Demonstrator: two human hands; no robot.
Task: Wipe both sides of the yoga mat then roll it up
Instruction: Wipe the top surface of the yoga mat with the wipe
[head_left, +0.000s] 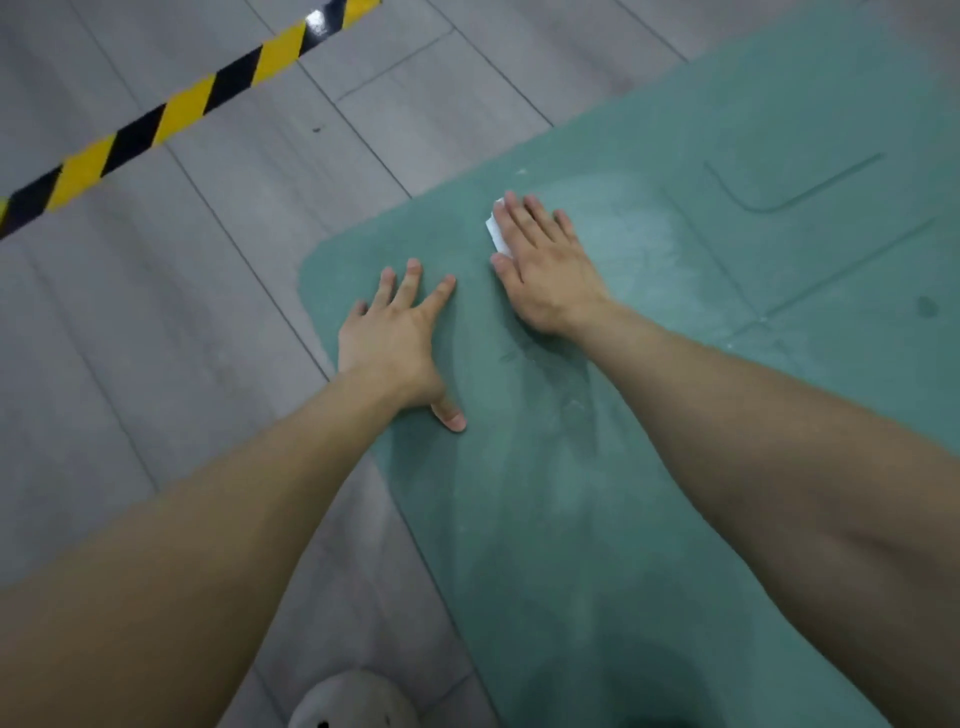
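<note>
mat (675, 415) on floor (182, 286), tape (171, 111) behind

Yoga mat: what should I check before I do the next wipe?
1. Yoga mat lies flat on the floor: ok.
2. Left hand rests flat on the mat near its corner, steadying it: ok.
3. Right hand presses the white wipe flat on the mat: ok.
4. Top side clean: not ok, pale smears show.
5. Underside wiped: cannot tell, it is hidden.
</note>
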